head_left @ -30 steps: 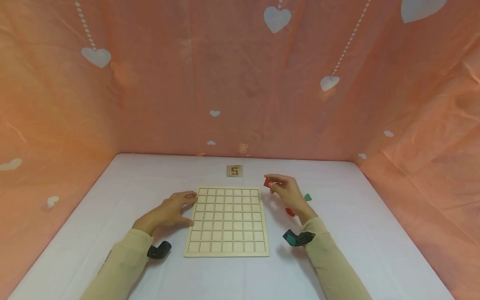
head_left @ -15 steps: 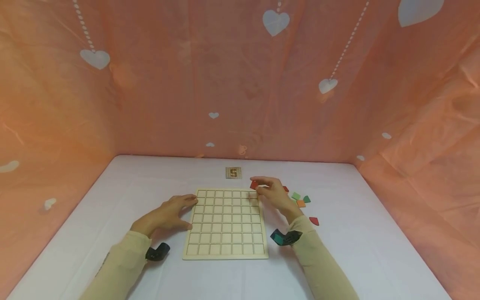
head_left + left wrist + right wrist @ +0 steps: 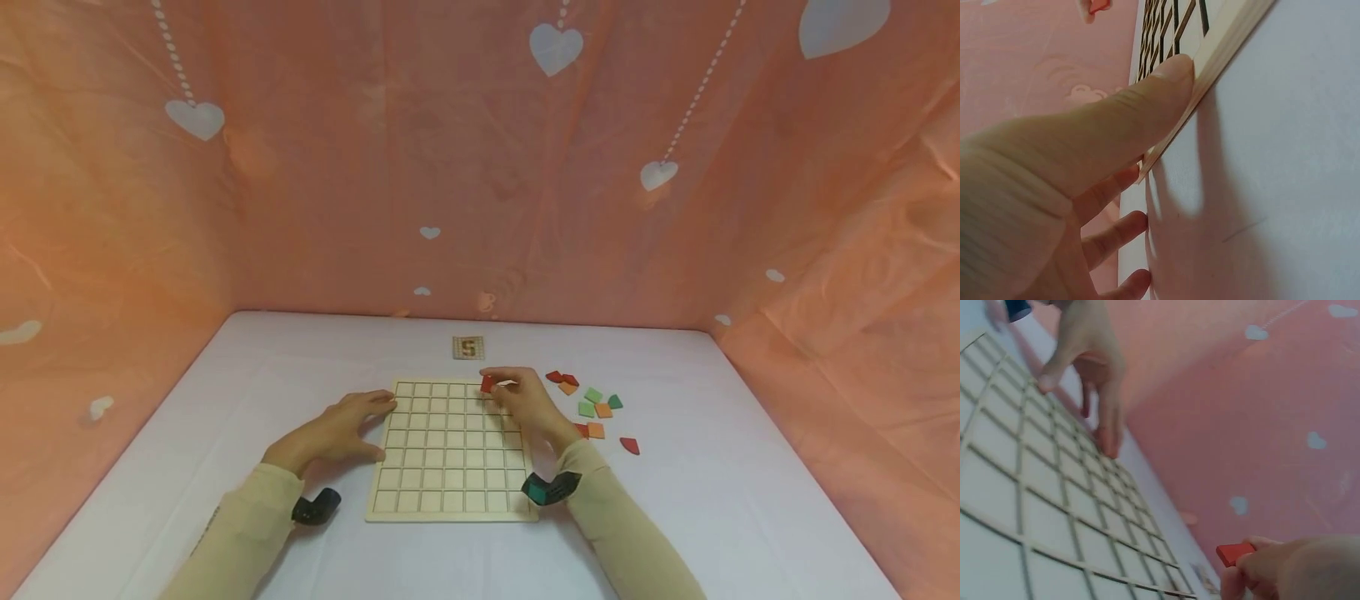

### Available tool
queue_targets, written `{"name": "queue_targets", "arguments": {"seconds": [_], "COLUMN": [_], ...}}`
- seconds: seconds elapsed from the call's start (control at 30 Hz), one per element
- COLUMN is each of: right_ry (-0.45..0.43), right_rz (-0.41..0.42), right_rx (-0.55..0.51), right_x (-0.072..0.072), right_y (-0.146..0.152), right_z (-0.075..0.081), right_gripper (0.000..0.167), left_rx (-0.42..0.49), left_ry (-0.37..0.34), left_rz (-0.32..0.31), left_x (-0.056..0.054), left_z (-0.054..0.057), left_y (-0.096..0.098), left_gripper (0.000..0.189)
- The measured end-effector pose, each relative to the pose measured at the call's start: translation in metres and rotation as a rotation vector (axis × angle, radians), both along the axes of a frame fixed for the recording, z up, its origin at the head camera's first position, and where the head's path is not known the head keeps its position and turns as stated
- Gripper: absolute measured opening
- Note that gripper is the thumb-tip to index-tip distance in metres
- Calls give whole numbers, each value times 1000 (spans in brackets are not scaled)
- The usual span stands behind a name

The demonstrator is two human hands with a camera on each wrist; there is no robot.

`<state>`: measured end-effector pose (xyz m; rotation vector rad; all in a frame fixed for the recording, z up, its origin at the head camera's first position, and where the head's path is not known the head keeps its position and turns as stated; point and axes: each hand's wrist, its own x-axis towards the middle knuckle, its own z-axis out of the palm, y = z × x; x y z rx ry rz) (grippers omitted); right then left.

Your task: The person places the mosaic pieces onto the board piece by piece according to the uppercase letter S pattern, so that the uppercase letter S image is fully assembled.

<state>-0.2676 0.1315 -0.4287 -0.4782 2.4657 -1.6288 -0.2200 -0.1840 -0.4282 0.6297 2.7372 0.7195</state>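
In the head view a square wooden grid board (image 3: 435,450) lies flat on the table. My left hand (image 3: 337,429) rests against its left edge, thumb and fingers spread. Up close in the left wrist view, the thumb (image 3: 1166,81) touches the board's rim. Over the board's far right part, my right hand (image 3: 528,404) pinches a small red tile (image 3: 487,384) between thumb and fingertips. The right wrist view has this red tile (image 3: 1235,553) raised clear of the grid. The tile's full outline is partly covered by my fingers.
Loose red, orange and green tiles (image 3: 593,395) lie right of the board, including a rounded red piece (image 3: 629,446). Behind the board sits a small square patterned card (image 3: 468,347). Orange cloth walls enclose the white table (image 3: 315,350) at back and sides.
My right hand has carried the red tile leftward from beside the board to above its far right part, uncovering the loose tiles. The left hand has stayed at the board's edge.
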Motion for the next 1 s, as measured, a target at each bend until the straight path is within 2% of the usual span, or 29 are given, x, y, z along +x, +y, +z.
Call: {"name": "queue_targets", "arguments": {"seconds": [0.23, 0.43, 0.7, 0.9, 1.0], "right_ry": [158, 168, 177, 301, 326], "right_rz": [47, -6, -2, -19, -30], "right_rx": [78, 146, 215, 278, 296], "right_x": [1, 2, 7, 10, 10], "right_y": [-11, -17, -19, -22, -23], "right_z": [-10, -18, -24, -25, -26], "right_gripper": [32, 29, 29, 26, 26], "left_rx": [14, 23, 13, 15, 15], "left_ry": [6, -6, -5, 6, 5], "left_rz": [3, 12, 20, 13, 12], "left_x": [1, 1, 2, 2, 2], "left_z": [2, 3, 1, 1, 1], "left_y": [1, 2, 2, 1, 1], "left_gripper": [82, 81, 82, 81, 81]}}
